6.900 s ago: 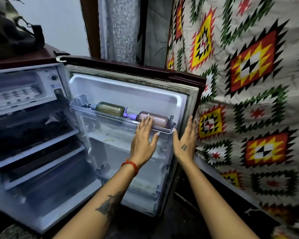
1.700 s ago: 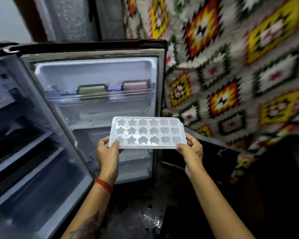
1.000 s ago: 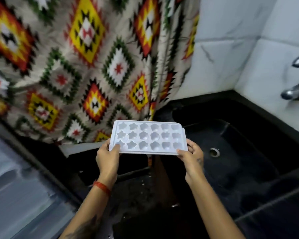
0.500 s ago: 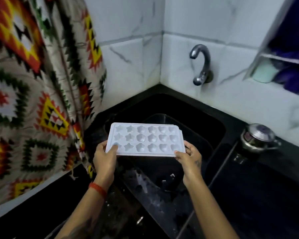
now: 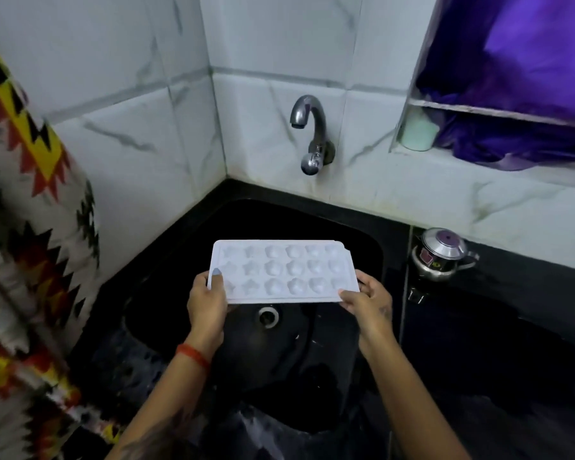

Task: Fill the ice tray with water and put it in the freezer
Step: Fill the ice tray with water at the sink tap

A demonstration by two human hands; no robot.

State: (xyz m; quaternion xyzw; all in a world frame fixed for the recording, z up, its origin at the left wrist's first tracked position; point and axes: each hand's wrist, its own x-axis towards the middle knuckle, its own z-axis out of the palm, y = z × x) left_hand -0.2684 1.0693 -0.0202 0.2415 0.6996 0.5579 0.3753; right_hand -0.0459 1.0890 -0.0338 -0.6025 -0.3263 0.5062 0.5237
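A white ice tray (image 5: 283, 270) with star and flower shaped cups is held level over the black sink (image 5: 186, 260). My left hand (image 5: 206, 302) grips its left short edge, thumb on top. My right hand (image 5: 365, 298) grips its right near corner. The cups look dry. A metal tap (image 5: 309, 134) juts from the tiled wall above and behind the tray; no water runs from it. The sink drain (image 5: 269, 316) shows just below the tray's near edge. The freezer is out of view.
A steel lidded pot (image 5: 440, 254) stands on the black counter right of the sink. A wall niche at upper right holds purple cloth (image 5: 518, 94) and a pale green cup (image 5: 417, 131). A patterned curtain (image 5: 24, 227) hangs at the left.
I have turned from the open fridge to the sink, carrying the tray in both hands. Over the last half second the tray came forward over the basin, below the tap.
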